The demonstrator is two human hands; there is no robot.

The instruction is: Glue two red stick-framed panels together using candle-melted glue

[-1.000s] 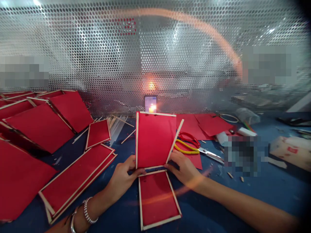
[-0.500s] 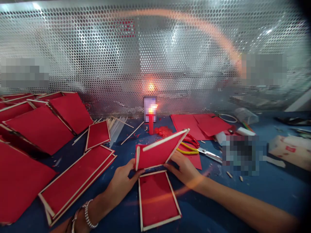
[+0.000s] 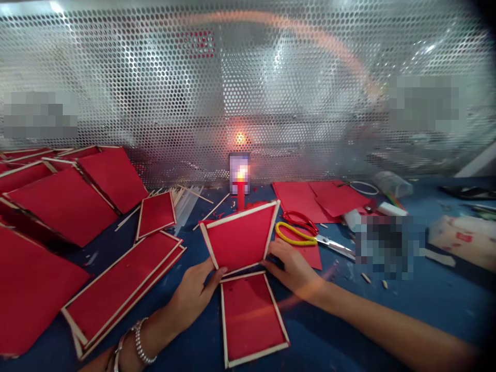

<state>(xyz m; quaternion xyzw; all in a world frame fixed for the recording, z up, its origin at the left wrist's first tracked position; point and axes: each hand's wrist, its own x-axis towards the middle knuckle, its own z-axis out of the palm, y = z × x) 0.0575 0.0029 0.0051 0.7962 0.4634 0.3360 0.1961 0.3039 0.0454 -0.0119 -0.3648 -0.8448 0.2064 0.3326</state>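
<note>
Between my two hands a red card panel (image 3: 241,237) edged with pale wooden sticks is held up, tilted back. My left hand (image 3: 197,287) pinches its lower left corner, thumb on the near face. At the lower right corner my right hand (image 3: 289,266) grips the edge with fingers closed. A second red panel (image 3: 251,318) with a stick border lies flat on the table just below, close to the held panel's bottom edge. Behind the held panel stands a lit red candle (image 3: 241,196), its base hidden. Scissors (image 3: 300,232) with red and yellow handles lie beyond my right hand.
Larger stick-edged red panels (image 3: 62,201) are piled at the left, with long narrow panels (image 3: 124,294) nearer me. Loose sticks (image 3: 211,212) lie left of the candle. Red card sheets (image 3: 321,199) lie at back right. A perforated metal screen (image 3: 163,93) closes off the back.
The held panel has moved left and turned so that its inner face shows more fully towards me. Both hands stay at nearly the same place.
</note>
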